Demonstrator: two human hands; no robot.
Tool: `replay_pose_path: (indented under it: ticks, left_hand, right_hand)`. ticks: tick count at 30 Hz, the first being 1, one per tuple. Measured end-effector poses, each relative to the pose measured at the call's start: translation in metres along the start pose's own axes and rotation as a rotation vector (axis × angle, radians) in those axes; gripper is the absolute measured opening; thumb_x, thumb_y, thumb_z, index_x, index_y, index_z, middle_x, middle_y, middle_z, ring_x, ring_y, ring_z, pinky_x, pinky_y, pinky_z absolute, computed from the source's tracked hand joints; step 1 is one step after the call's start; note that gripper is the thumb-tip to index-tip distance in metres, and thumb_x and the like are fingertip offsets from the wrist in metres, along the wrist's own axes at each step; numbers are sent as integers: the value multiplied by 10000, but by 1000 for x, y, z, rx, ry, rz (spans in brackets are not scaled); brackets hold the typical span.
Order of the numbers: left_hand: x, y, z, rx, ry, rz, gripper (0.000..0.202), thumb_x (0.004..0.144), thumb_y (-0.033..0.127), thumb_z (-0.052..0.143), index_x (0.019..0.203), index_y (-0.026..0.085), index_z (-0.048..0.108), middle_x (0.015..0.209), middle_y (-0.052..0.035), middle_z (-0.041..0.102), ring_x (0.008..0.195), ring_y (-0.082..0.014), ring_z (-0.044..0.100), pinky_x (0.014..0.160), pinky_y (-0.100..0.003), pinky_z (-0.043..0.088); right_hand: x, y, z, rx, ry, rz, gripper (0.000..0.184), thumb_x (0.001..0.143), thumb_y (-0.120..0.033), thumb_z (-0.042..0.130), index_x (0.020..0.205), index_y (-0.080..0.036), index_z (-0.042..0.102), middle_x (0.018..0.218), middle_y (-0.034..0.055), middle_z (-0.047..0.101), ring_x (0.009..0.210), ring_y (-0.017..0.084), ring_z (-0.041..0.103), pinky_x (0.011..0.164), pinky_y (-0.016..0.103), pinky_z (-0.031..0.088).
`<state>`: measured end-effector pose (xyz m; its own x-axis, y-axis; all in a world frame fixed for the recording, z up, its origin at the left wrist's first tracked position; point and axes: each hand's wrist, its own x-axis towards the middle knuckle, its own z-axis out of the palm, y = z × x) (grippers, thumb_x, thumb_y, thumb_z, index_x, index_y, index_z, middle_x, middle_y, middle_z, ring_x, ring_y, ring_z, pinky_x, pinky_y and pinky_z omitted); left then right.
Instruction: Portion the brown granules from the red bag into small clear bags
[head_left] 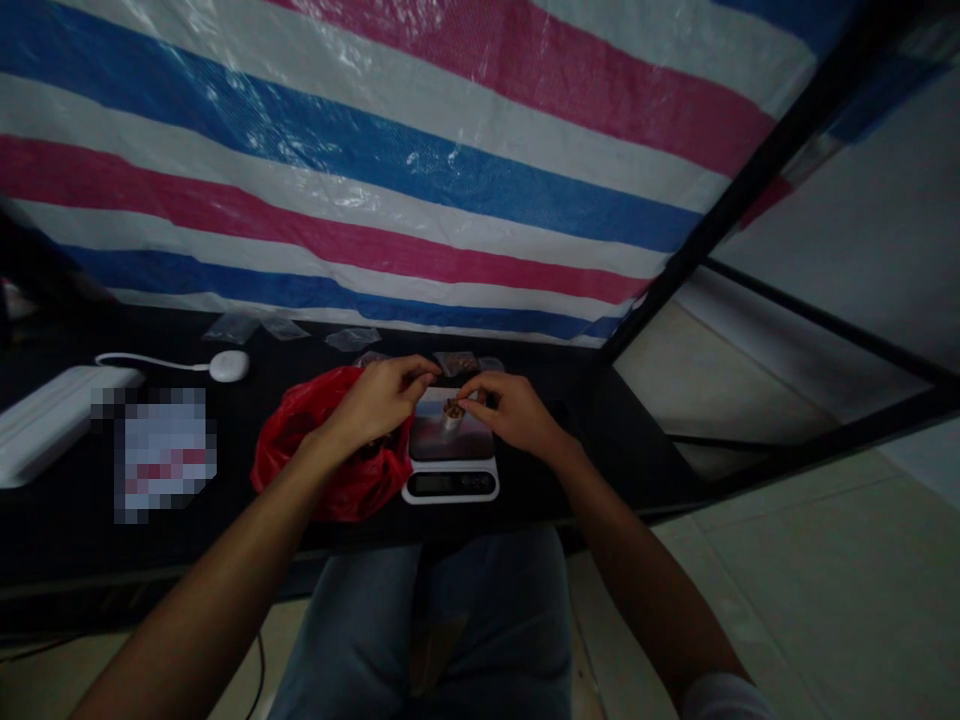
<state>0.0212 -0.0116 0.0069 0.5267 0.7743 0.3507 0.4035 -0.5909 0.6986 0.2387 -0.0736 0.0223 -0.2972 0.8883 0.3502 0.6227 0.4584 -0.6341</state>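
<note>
A digital kitchen scale [451,480] with a metal plate stands on the black table in front of me. On its plate sits a small pale cup [451,424] filled with little brown pieces. My right hand [514,412] reaches in from the right, thumb and fingertips pinched at the cup's rim; what they hold is too small to name. Over the left back of the scale hovers my left hand [386,395], its fingers drawn together, their contents unclear. Below that hand lies an open red plastic bag [364,490] with dark contents, partly covered by my left forearm.
Clear plastic bags [352,339] lie along the back, and one bag with brown contents [456,364] rests behind the scale. At left are a white box [56,420], a round white device with a cable [229,366] and a blurred packet [165,450]. A striped sheet [420,220] hangs behind.
</note>
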Motion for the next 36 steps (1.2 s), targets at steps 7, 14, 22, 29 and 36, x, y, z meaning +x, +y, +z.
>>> replay_pose_path:
  ticks: [7,14,22,29,36]
  left_hand:
    - [7,-10,1,-47,-4,54,311,976,341,519,1114,194,758,1139,-55,789,1069,-242,722,967,-332,523]
    - [13,-24,4,-109,85,36,332,971,390,539,1108,172,748,1086,-74,791,955,-237,732,889,-340,551]
    - [4,-26,9,-68,137,83,305,972,340,532,1100,166,748,1098,-88,786,1006,-241,725,908,-352,542]
    - [3,-13,9,-294,203,29,410,887,450,691,1172,156,719,1096,-100,770,979,-237,718,893,-353,557]
    - [2,-4,7,-631,129,8,822,690,633,830,1324,148,638,1348,-148,691,1222,-335,657,1041,-440,528]
  right_hand:
    - [1,6,-15,-64,54,24,114,915,-207,670,954,-180,774,913,41,774,778,149,670,732,268,492]
    - [20,60,-29,-327,167,480,262,934,-278,650,1141,-134,721,1087,125,773,974,224,721,851,320,527]
    - [23,85,-4,-407,114,688,469,845,-359,755,1268,-176,664,1212,148,750,1141,308,706,951,407,532]
    - [19,62,-10,26,424,313,522,816,-291,741,1308,-167,618,1169,114,745,985,230,715,831,358,570]
    - [23,-18,20,134,121,8,464,862,-273,725,1313,-226,627,1224,74,741,1103,215,691,930,353,529]
